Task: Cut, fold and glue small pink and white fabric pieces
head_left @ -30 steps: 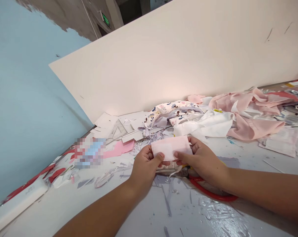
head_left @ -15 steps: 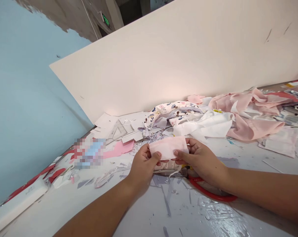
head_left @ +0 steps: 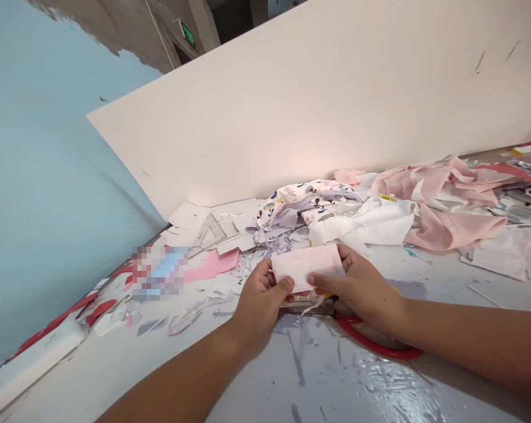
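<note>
Both my hands hold a small folded piece of pale pink fabric [head_left: 306, 265] just above the white table [head_left: 116, 364]. My left hand [head_left: 260, 303] pinches its left end, thumb on top. Gripping the right end is my right hand [head_left: 358, 288], its fingers curled behind the cloth. Under the hands lie fabric scraps and a red-handled tool [head_left: 375, 343], partly hidden by my right wrist.
A heap of pink, white and floral cloth [head_left: 380, 211] lies behind the hands, against a tall cream board [head_left: 318, 106]. Paper pieces, a clear set square [head_left: 210, 232] and pink scraps [head_left: 212, 265] sit at the left. Cut slivers litter the table front.
The pink piece and both hands shifted slightly left, then back right and down a little. The grip stays the same.
</note>
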Demonstrator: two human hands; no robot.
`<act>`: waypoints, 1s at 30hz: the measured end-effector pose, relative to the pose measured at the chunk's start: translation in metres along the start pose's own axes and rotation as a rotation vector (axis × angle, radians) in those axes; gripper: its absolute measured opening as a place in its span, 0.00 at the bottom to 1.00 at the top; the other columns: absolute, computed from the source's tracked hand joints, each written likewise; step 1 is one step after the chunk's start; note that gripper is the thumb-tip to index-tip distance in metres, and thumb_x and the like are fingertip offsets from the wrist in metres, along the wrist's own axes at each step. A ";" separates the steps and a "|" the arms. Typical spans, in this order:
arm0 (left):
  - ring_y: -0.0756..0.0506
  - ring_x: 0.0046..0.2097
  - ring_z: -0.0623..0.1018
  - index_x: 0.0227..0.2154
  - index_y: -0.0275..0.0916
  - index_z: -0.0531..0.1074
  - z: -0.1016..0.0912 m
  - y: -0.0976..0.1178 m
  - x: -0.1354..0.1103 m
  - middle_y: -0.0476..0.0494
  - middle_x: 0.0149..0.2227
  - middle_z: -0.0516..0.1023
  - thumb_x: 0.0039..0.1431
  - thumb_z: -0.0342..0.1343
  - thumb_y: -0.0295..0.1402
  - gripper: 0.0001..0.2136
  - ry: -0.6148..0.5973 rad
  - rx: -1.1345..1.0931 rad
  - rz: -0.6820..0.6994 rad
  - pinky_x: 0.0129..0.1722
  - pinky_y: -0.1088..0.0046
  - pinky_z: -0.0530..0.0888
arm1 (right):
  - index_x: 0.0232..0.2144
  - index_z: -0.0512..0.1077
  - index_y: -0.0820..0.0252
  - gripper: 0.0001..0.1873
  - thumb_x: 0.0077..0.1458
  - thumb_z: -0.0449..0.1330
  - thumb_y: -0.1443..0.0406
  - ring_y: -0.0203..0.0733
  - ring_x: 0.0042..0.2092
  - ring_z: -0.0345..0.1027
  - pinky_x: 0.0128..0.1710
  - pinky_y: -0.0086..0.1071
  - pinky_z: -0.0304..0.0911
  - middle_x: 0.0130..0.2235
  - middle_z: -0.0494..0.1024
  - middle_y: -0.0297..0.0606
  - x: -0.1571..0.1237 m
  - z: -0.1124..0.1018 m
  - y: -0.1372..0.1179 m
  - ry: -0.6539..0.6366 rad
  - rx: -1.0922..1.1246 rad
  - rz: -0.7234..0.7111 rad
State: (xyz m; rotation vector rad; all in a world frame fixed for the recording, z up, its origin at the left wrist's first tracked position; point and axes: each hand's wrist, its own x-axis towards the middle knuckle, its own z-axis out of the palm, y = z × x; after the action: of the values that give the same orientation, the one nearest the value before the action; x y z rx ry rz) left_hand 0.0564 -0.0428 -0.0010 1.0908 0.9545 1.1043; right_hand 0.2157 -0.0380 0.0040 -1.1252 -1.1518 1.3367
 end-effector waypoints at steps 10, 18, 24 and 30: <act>0.51 0.30 0.76 0.39 0.39 0.68 -0.022 0.004 0.018 0.46 0.34 0.76 0.48 0.57 0.35 0.14 0.225 0.165 0.145 0.30 0.76 0.69 | 0.37 0.60 0.54 0.11 0.49 0.55 0.61 0.37 0.31 0.66 0.29 0.31 0.63 0.33 0.71 0.33 0.006 -0.019 -0.011 -0.107 -0.408 -0.064; 0.50 0.28 0.75 0.33 0.38 0.68 -0.035 0.012 0.029 0.46 0.32 0.76 0.46 0.57 0.37 0.12 0.268 0.333 0.157 0.32 0.73 0.69 | 0.24 0.67 0.53 0.13 0.32 0.57 0.73 0.44 0.25 0.65 0.19 0.30 0.47 0.27 0.72 0.36 -0.006 -0.049 -0.025 -0.378 -1.446 -0.128; 0.52 0.25 0.69 0.27 0.39 0.67 -0.040 0.009 0.031 0.51 0.26 0.70 0.48 0.55 0.39 0.09 0.306 0.551 0.181 0.27 0.76 0.67 | 0.27 0.65 0.54 0.15 0.32 0.56 0.72 0.48 0.27 0.68 0.17 0.30 0.47 0.29 0.72 0.39 -0.007 -0.040 -0.022 -0.434 -1.532 -0.175; 0.52 0.23 0.63 0.20 0.39 0.66 -0.047 0.018 0.032 0.53 0.21 0.63 0.44 0.57 0.37 0.08 0.343 0.702 0.215 0.22 0.78 0.60 | 0.29 0.62 0.54 0.15 0.35 0.54 0.73 0.46 0.26 0.67 0.18 0.29 0.47 0.26 0.72 0.37 -0.012 -0.039 -0.034 -0.464 -1.505 -0.170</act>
State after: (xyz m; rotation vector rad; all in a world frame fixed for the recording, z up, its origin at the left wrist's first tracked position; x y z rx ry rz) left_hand 0.0137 -0.0012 0.0048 1.6264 1.5983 1.1830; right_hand 0.2592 -0.0460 0.0335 -1.6357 -2.7002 0.3971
